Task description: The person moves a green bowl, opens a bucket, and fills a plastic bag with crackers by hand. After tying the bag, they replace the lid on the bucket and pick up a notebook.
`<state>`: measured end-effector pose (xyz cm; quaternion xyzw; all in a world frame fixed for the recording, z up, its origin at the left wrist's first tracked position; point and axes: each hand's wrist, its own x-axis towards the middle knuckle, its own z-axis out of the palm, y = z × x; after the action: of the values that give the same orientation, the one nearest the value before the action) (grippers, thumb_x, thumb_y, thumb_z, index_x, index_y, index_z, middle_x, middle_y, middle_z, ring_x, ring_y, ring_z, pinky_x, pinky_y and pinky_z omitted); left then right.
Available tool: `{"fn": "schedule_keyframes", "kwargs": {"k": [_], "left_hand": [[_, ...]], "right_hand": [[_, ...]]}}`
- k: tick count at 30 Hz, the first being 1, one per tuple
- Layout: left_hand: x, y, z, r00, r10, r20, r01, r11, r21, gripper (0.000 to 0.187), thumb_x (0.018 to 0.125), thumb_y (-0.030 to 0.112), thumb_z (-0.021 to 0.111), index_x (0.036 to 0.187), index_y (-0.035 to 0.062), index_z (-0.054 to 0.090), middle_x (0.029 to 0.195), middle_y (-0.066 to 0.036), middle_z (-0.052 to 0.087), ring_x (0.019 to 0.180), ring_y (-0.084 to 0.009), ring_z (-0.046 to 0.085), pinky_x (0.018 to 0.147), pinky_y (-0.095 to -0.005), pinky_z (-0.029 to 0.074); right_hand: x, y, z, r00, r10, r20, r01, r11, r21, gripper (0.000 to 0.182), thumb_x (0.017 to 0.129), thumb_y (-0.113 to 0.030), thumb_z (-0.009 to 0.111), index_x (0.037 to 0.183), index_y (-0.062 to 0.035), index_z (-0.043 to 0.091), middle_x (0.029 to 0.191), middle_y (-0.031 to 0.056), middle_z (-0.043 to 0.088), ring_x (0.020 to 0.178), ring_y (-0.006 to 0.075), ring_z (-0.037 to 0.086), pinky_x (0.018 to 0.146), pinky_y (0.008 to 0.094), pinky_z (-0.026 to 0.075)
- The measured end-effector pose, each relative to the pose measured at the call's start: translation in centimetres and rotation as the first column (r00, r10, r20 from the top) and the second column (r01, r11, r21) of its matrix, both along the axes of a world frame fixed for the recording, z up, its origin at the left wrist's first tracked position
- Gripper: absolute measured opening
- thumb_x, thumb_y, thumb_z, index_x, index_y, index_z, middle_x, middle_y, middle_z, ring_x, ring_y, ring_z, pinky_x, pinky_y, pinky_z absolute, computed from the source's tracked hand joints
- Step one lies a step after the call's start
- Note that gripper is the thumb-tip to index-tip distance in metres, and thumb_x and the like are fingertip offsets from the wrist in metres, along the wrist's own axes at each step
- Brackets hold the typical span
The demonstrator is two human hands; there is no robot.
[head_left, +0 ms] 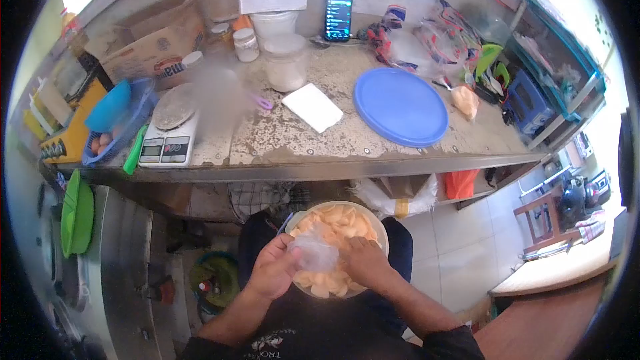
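A round tub (pixel 383 230) full of thin, pale orange chips (pixel 327 285) rests between the person's knees. My left hand (pixel 275 267) is at the tub's left side, its fingers and thumb closed on the edge of a clear plastic bag (pixel 315 253). The bag hangs over the chips. My right hand (pixel 365 261) reaches into the tub from the right, just beside the bag, with its fingers bent down among the chips. Its fingertips are hidden, so what they hold cannot be made out.
The worktop (pixel 267 143) ahead holds a blue lid (pixel 400 107), a white pad (pixel 312 107), a kitchen scale (pixel 168 140), lidded tubs (pixel 285 63), a phone (pixel 339 16) and plastic bags (pixel 433 43). A green basin (pixel 77 213) stands at left.
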<state>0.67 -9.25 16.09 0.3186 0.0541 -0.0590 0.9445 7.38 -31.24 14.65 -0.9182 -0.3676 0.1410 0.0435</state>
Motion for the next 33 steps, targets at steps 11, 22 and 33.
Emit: {"fn": "schedule_keyframes", "kwargs": {"k": [11, 22, 33], "left_hand": [[0.0, -0.1, 0.9, 1.0, 0.023, 0.013, -0.023, 1.0, 0.009, 0.016, 0.096, 0.017, 0.053, 0.105, 0.0039, 0.054, 0.103, -0.008, 0.062, 0.096, -0.019, 0.061, 0.088, -0.0375, 0.049], [1.1, -0.9, 0.8, 0.989, 0.107, -0.099, -0.101, 0.993, 0.064, 0.015, 0.098, 0.015, 0.052, 0.108, 0.0037, 0.053, 0.104, -0.007, 0.061, 0.095, -0.0147, 0.059, 0.088, -0.0339, 0.047], [2.0, -4.4, 0.7, 0.999, -0.034, -0.03, 0.035, 0.999, 0.027, 0.03, 0.092, 0.007, 0.058, 0.12, 0.0036, 0.046, 0.114, -0.013, 0.058, 0.103, -0.023, 0.06, 0.095, -0.0412, 0.048]], "right_hand": [[0.8, 0.5, -1.0, 0.993, 0.076, 0.086, -0.08, 0.996, 0.049, 0.025, 0.079, -0.019, 0.062, 0.102, -0.0116, 0.067, 0.095, 0.0095, 0.063, 0.094, 0.0264, 0.061, 0.08, 0.0402, 0.048], [0.7, -3.1, 4.4, 0.663, -0.132, -0.737, 0.724, 0.36, 0.588, 0.026, 0.09, -0.01, 0.065, 0.112, -0.0005, 0.056, 0.095, 0.0062, 0.062, 0.077, 0.0124, 0.062, 0.065, 0.0289, 0.054], [-0.5, -1.1, 7.4, 0.653, 0.045, -0.756, 0.734, 0.21, 0.646, 0.029, 0.087, -0.007, 0.068, 0.112, 0.0004, 0.055, 0.098, 0.0059, 0.062, 0.078, 0.0117, 0.06, 0.068, 0.0244, 0.052]]}}
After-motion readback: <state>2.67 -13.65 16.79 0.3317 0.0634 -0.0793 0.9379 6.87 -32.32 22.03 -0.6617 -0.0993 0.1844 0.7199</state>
